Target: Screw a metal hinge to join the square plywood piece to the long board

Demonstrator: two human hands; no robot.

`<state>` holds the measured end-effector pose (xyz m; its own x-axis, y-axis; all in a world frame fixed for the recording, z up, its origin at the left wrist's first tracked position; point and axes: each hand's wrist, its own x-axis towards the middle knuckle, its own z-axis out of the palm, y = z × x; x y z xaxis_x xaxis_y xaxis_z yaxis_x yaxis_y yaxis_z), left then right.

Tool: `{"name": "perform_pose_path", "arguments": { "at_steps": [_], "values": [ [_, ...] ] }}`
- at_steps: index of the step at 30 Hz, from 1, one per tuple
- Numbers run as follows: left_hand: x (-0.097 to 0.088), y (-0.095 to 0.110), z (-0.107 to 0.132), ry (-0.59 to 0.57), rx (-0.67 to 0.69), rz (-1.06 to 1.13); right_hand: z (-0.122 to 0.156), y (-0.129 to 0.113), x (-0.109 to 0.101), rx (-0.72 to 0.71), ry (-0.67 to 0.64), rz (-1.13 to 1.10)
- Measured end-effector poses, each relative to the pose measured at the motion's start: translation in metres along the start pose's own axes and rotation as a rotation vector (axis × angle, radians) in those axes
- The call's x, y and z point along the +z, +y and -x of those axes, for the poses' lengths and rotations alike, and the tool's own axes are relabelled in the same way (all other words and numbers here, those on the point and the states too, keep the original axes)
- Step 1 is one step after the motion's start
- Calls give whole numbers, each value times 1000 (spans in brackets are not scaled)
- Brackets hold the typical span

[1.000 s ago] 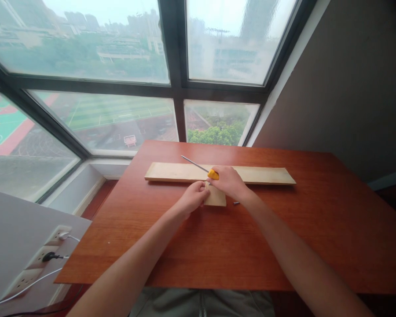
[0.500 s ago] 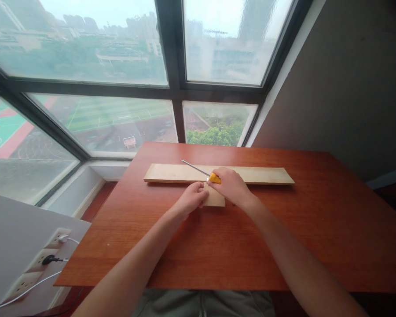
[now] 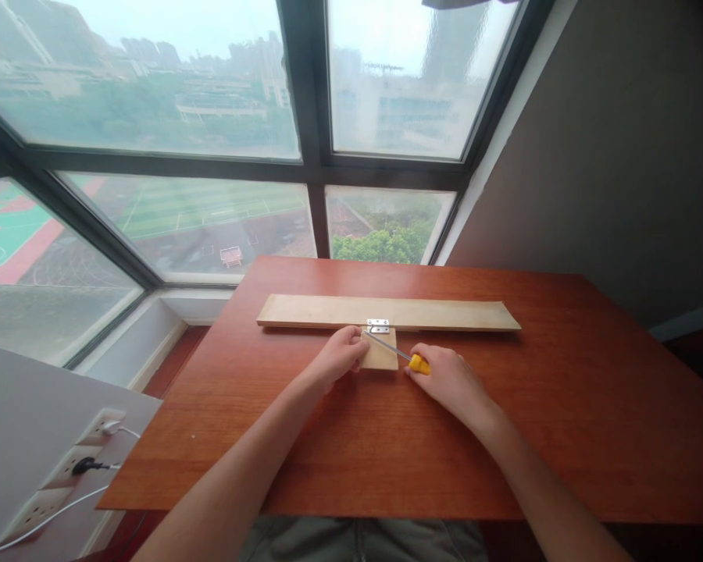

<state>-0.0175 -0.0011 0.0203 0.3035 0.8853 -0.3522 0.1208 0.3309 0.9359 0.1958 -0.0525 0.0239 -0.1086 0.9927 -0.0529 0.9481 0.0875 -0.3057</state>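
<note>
My right hand [image 3: 454,382] is closed around the yellow handle of a screwdriver [image 3: 394,348]. Its metal shaft slants left over a small wooden board [image 3: 380,357], and the tip is by the near edge of a silver hinge [image 3: 378,325]. The hinge spans the joint between this small board and a long wooden board [image 3: 445,314] behind it. My left hand [image 3: 340,355] grips the small board's left edge, fingertips close to the screwdriver tip. Whether a screw sits at the tip is too small to tell.
The boards lie on a reddish-brown wooden table [image 3: 305,445]. Large windows [image 3: 193,218] rise behind it, and a grey wall [image 3: 609,156] is on the right. At lower left, wall sockets [image 3: 70,466] hold plugs with cables.
My right hand has moved right and nearer to me. The screwdriver has turned from pointing away over the long board to tip beside my left fingers, uncovering the hinge. My left hand has stayed put.
</note>
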Motion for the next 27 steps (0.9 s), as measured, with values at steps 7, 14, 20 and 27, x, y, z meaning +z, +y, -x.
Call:
{"name": "perform_pose_path", "arguments": {
  "at_steps": [7, 14, 20, 27],
  "values": [
    [0, 1, 1, 7, 2, -45, 2, 4, -1, 2, -11, 77],
    [1, 1, -1, 7, -13, -51, 7, 10, -4, -29, -41, 64],
    [2, 1, 1, 17, -11, -42, 8, 17, -6, -68, -30, -49],
    [4, 3, 0, 14, -19, -33, -14, 15, -19, 120, -5, -884]
  ]
}}
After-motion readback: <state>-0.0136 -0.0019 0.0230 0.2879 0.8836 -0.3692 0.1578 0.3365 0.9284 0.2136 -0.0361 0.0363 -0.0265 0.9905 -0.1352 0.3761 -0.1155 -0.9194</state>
